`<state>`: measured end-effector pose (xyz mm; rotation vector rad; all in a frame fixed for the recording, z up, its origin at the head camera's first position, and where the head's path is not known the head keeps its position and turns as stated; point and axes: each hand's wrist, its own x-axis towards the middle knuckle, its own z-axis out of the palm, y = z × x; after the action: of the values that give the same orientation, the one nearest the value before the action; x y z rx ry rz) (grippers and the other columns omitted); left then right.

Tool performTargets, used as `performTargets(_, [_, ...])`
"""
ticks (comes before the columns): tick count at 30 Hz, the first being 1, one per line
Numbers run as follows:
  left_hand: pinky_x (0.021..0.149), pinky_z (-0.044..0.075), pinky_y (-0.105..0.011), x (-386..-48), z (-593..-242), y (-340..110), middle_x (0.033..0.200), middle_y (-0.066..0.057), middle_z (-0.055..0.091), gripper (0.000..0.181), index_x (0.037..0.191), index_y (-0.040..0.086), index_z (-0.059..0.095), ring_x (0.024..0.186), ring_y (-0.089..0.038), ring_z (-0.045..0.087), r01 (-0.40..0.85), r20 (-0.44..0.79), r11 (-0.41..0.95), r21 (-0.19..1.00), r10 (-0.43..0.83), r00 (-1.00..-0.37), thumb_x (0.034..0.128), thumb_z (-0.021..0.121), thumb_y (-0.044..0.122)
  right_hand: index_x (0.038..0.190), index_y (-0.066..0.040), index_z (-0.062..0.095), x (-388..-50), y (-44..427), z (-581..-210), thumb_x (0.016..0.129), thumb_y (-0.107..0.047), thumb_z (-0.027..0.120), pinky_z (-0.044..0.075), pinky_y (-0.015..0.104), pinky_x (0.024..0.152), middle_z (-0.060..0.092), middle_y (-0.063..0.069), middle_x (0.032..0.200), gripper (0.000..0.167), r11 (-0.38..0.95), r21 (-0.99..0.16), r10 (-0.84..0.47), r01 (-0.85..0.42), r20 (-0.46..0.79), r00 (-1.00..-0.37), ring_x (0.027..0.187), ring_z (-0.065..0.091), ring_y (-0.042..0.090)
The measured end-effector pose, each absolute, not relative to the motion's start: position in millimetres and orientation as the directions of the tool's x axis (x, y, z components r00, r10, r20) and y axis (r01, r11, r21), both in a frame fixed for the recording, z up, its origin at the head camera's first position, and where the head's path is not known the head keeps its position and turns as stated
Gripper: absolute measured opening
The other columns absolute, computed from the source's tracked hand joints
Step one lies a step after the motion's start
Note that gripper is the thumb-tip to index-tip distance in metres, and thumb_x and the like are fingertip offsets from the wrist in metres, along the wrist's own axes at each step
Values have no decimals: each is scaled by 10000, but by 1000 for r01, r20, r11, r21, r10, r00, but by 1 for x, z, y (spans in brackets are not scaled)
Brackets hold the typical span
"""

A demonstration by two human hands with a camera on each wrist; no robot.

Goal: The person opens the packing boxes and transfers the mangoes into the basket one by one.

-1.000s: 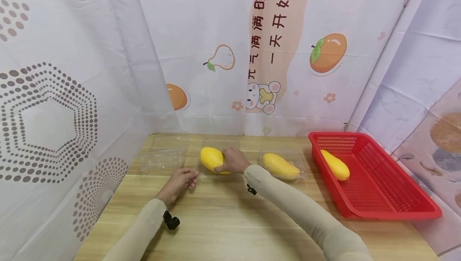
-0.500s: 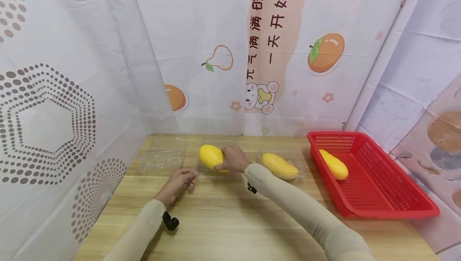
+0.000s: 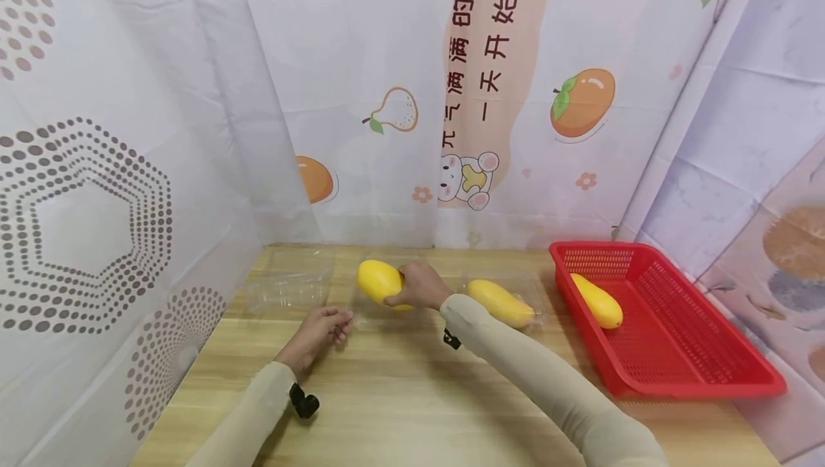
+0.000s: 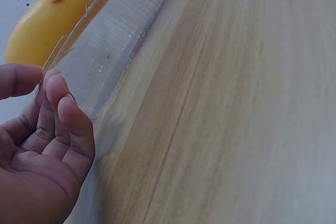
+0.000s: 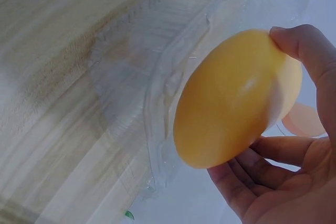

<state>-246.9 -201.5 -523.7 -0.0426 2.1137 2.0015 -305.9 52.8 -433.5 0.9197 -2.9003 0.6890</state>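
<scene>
1) White printed curtains (image 3: 361,37), filling the upper half of the head view and running down both side edges
2) Wood-grain table (image 3: 387,410), spread across the lower half
3) Red basket (image 3: 702,390) at the lower right, with one long basket fruit (image 3: 599,304), yellow, lying inside against the left wall
4) Pale sleeves (image 3: 535,356), reaching in from the bottom edge
5) Clear plastic in a row: left container (image 3: 290,291) left of centre, middle container (image 4: 113,35) near the centre, right container (image 3: 533,290) right of centre, around a boxed fruit (image 3: 498,302), also yellow
6) Left hand (image 3: 320,332), left of centre, pinching the rim of the middle container between thumb and fingers
7) Right hand (image 3: 422,286), at the centre, thumb and fingers curled round the held fruit (image 3: 379,282)
8) Held fruit, yellow and tilted, at the centre over the middle container; contact with the plastic hard to make out
9) Black wrist devices (image 3: 303,402), one at each cuff
</scene>
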Motion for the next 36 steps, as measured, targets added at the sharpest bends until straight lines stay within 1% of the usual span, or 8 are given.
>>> performTargets(6, [646, 519, -246, -245, -525, -202, 849, -85, 639, 282, 1103, -131, 623, 708, -145, 564, -169, -178, 72, 983, 151, -972, 1025, 602, 139, 939, -95, 699, -305, 57, -429, 762, -459, 870, 454, 268, 654, 625, -50, 762, 440, 727, -426, -533, -538, 143, -834, 694, 532, 123])
performTargets(13, [652, 522, -254, -245, -525, -203, 856, -87, 636, 286, 1124, -132, 622, 718, -153, 564, -161, -170, 71, 984, 143, -975, 1029, 596, 136, 937, -92, 696, -307, 60, -424, 760, -431, 873, 456, 280, 658, 631, -35, 775, 422, 721, -423, -536, -548, 159, -829, 706, 536, 134])
performTargets(17, [655, 523, -257, -244, -526, -204, 856, -87, 637, 287, 1130, -136, 619, 721, -156, 564, -161, -170, 71, 984, 150, -974, 1032, 594, 133, 970, -96, 700, -307, 63, -424, 759, -458, 875, 455, 277, 664, 630, -45, 785, 455, 729, -432, -524, -531, 146, -839, 714, 537, 131])
performTargets(21, [651, 520, -256, -244, -527, -206, 853, -86, 637, 292, 1135, -143, 612, 722, -155, 563, -162, -171, 66, 985, 157, -973, 1033, 596, 130, 1005, -90, 706, -307, 66, -422, 759, -448, 878, 465, 286, 671, 640, -43, 796, 467, 727, -445, -517, -524, 147, -843, 723, 551, 137])
performTargets(31, [654, 514, -256, -243, -524, -205, 862, -88, 633, 292, 1137, -136, 615, 731, -155, 560, -157, -167, 76, 985, 147, -975, 1035, 591, 137, 1004, -76, 693, -307, 78, -418, 761, -437, 879, 473, 300, 677, 637, -21, 807, 474, 738, -450, -499, -502, 136, -856, 722, 546, 147])
performTargets(36, [658, 517, -251, -244, -524, -204, 867, -82, 634, 299, 1133, -136, 611, 732, -148, 565, -151, -162, 80, 985, 158, -974, 1039, 591, 148, 1008, -80, 694, -309, 88, -417, 756, -444, 878, 473, 310, 677, 642, -15, 820, 479, 738, -442, -495, -509, 157, -854, 722, 545, 153])
